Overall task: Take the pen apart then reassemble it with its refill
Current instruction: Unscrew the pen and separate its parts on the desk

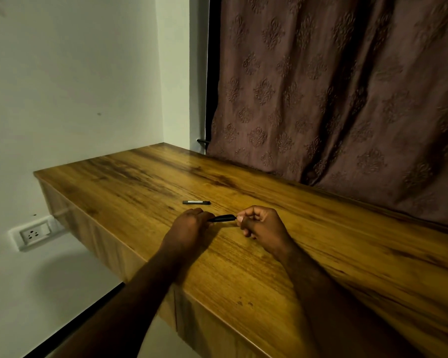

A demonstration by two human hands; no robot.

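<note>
A short black pen part (223, 218) is held level just above the wooden table (321, 254), between both hands. My left hand (189, 226) grips its left end with curled fingers. My right hand (261, 226) pinches its right tip between thumb and fingers. A second dark pen piece (196, 202) with a pale label lies flat on the table just behind my left hand, touched by neither hand. No refill can be made out.
The table's left edge (106, 233) drops off close to my left forearm. A patterned brown curtain (334, 99) hangs along the table's far side. A white wall socket (34, 233) sits below the table on the left wall.
</note>
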